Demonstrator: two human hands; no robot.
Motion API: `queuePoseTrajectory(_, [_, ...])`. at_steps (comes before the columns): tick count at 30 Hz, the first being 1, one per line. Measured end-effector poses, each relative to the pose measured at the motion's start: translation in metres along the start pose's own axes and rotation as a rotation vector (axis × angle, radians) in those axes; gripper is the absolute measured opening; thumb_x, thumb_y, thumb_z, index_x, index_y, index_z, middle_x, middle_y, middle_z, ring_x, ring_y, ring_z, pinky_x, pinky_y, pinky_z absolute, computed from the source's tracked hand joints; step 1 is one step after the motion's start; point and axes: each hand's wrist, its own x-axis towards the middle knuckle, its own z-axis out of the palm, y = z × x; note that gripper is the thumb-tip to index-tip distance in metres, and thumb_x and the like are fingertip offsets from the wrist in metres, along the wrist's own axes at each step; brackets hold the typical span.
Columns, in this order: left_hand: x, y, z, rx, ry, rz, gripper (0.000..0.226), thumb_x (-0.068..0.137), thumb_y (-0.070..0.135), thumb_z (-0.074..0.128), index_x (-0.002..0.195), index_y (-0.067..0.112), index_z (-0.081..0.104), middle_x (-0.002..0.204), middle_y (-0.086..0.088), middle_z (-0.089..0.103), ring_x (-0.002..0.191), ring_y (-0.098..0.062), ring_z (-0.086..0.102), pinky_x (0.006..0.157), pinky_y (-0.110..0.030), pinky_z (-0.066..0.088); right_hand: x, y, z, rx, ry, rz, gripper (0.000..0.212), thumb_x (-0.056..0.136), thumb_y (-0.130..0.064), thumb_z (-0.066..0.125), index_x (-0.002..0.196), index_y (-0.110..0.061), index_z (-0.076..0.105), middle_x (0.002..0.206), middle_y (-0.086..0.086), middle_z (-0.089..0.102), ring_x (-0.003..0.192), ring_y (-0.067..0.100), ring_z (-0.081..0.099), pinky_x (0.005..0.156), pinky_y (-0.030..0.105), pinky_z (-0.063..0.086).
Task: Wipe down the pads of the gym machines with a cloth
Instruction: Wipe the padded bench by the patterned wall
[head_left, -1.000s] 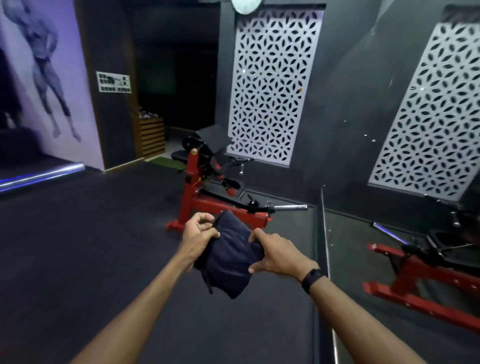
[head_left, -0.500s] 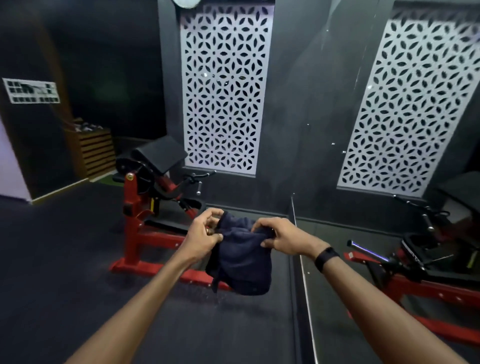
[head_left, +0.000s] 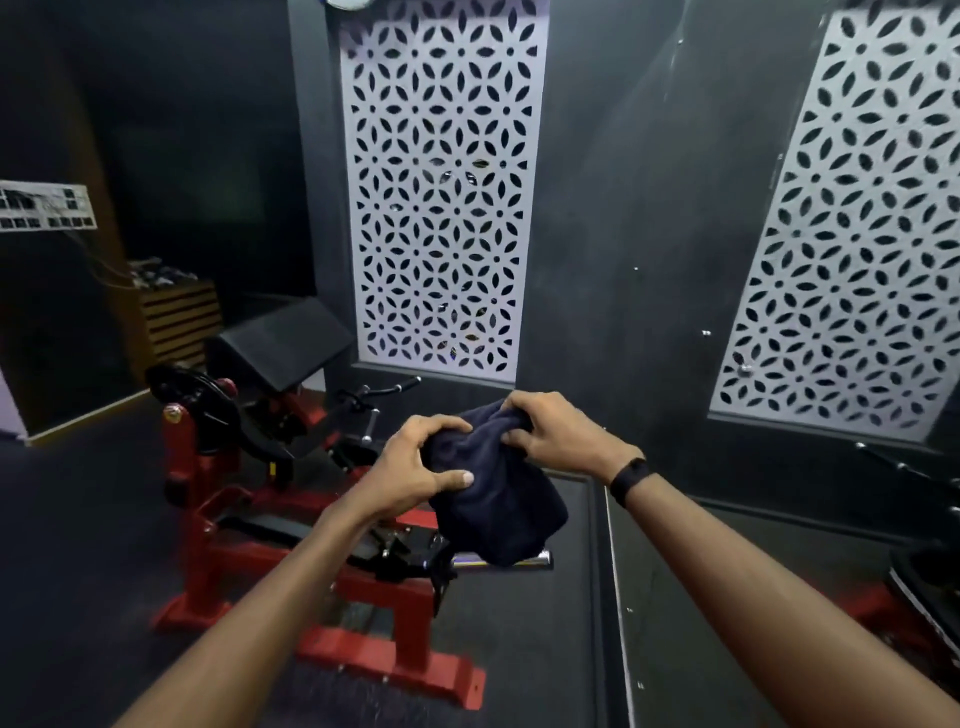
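In front of the chest: both hands hold a dark navy cloth (head_left: 493, 493) up in the air, over the red machine below
Left hand (head_left: 415, 467): fingers curled over the cloth's upper left edge, thumb pressed flat against its front face, so the hand grips the fabric
Right hand (head_left: 550, 434): fingers curled down into the bunched top right of the cloth, gripping it; a black wristband (head_left: 630, 479) sits on this wrist
Cloth: bunched at the top between the two hands, the rest hanging down in a loose fold; its lower edge covers part of a chrome bar (head_left: 524, 560) on the machine in this view
Gym machine (head_left: 291, 525): red steel frame standing on the dark floor (head_left: 78, 545), left of and below the hands, not touched by either hand or by the cloth
Arm pad (head_left: 283, 345): black, slanted, mounted high at the back of the machine, well apart from the cloth
Seat pad (head_left: 270, 525): black, low on the frame, partly hidden behind the left forearm
Wall: dark grey, with a white lattice panel (head_left: 439, 192) behind the machine
Mirror (head_left: 779, 364): on the right, showing a second lattice panel and part of a red frame
Far left: a slatted wooden box (head_left: 179, 322) against the wall
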Motion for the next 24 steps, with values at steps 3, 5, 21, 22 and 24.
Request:
queuePoseTrajectory(3, [0.058,-0.036,0.003,0.013,-0.091,0.01,0.07,0.056,0.059,0.081,0.123,0.046,0.064,0.131,0.002,0.047,0.124,0.0,0.048,0.101,-0.009,0.038,0.052,0.048,0.006,0.014,-0.005,-0.023,0.011,0.089,-0.027,0.063,0.1,-0.03,0.06,0.103,-0.006,0.067,0.097,0.018,0.063,0.084,0.046,0.053])
queuePoseTrajectory(5, [0.102,-0.068,0.007,-0.009,-0.124,0.016,0.07,0.057,0.055,0.083,0.123,0.042,0.067,0.134,0.001,0.043,0.128,-0.002,0.045,0.105,-0.013,0.037,0.093,0.081,0.013,0.04,-0.007,-0.042,0.017,0.087,-0.025,0.064,0.097,-0.037,0.058,0.101,-0.009,0.067,0.094,0.016,0.063,0.082,0.047,0.054])
queuePoseTrajectory(21, [0.418,-0.23,0.011,0.203,-0.021,-0.142,0.042,0.053,0.05,0.082,0.07,0.013,0.07,0.075,-0.002,0.063,0.072,-0.009,0.057,0.069,-0.044,0.051,0.407,0.294,0.007,-0.222,-0.259,-0.158,0.017,0.091,-0.016,0.061,0.098,-0.026,0.049,0.098,-0.006,0.056,0.088,0.016,0.052,0.069,0.029,0.037])
queuePoseTrajectory(22, [0.429,-0.241,0.012,0.181,0.015,-0.139,0.037,0.054,0.046,0.083,0.068,0.014,0.072,0.072,-0.001,0.067,0.069,-0.008,0.061,0.068,-0.045,0.053,0.425,0.305,0.014,-0.273,-0.313,-0.163,0.017,0.092,-0.018,0.061,0.098,-0.026,0.048,0.097,-0.006,0.055,0.087,0.016,0.05,0.068,0.029,0.034])
queuePoseTrajectory(24, [0.447,-0.257,0.009,0.173,0.073,-0.135,0.036,0.057,0.045,0.082,0.077,0.015,0.078,0.078,0.001,0.074,0.078,-0.009,0.071,0.069,-0.046,0.056,0.462,0.32,0.031,-0.298,-0.416,-0.222,0.02,0.09,-0.023,0.068,0.099,-0.023,0.049,0.095,-0.004,0.056,0.084,0.018,0.051,0.068,0.031,0.035])
